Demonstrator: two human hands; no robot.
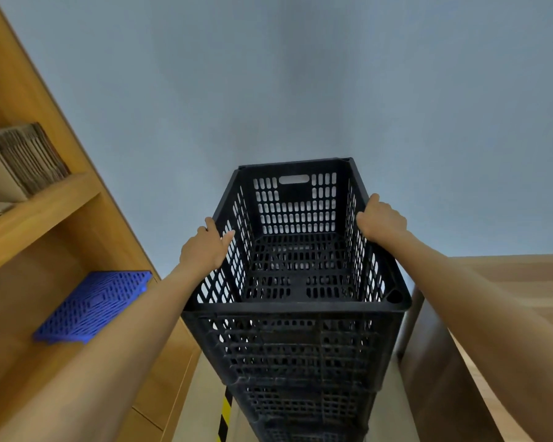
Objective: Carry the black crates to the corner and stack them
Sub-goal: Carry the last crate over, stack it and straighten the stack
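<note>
Two hands, left grip (205, 247) and right grip (380, 218), each curled tight over the top black crate (296, 250) rim.

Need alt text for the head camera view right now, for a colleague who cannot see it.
Both hands, left hand and right hand, grip the side rims of the top black perforated plastic crate on a tall stack of black crates against a grey wall. A blue plastic grid panel lies on the wooden shelf at left.

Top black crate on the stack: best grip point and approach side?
Grip the top black crate by the rims of its two long walls, one hand per side, coming in from outside, as the left hand and right hand do now. The open top leaves those rims exposed; the far end wall's handle slot is likely awkward to reach.
</note>
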